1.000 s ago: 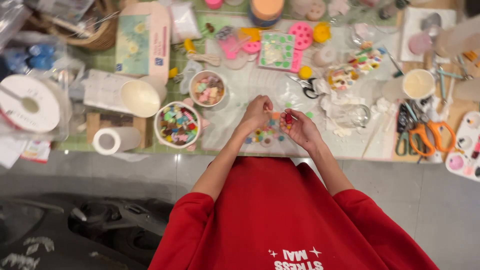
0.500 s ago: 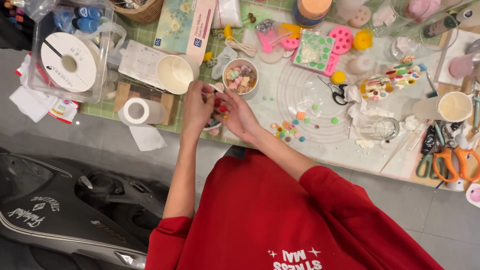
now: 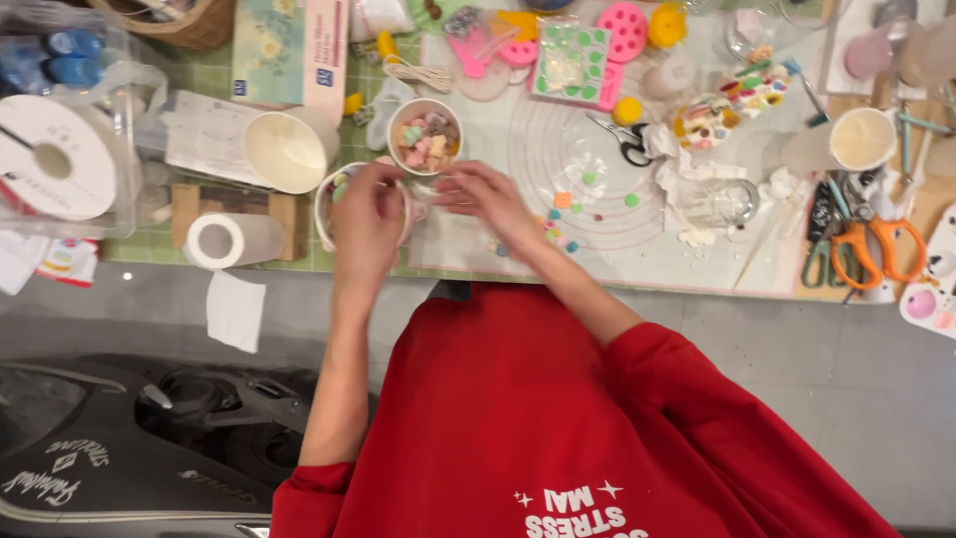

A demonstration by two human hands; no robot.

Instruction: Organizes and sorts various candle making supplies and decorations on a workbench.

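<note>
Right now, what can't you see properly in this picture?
Head view:
- The white bowl under the left hand: the hand covers most of what is in it.
- Fingertips of the right hand: blurred, so whether they pinch anything is unclear.
- The small cup of pastel pieces: pieces too small to tell apart.
- The wicker basket: cut off by the top edge.

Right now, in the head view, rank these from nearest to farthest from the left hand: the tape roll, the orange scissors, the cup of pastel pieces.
From the left hand:
1. Cup of pastel pieces, just above and to the right of it.
2. Tape roll, to its left at the table edge.
3. Orange scissors, far across on the right side.
</note>
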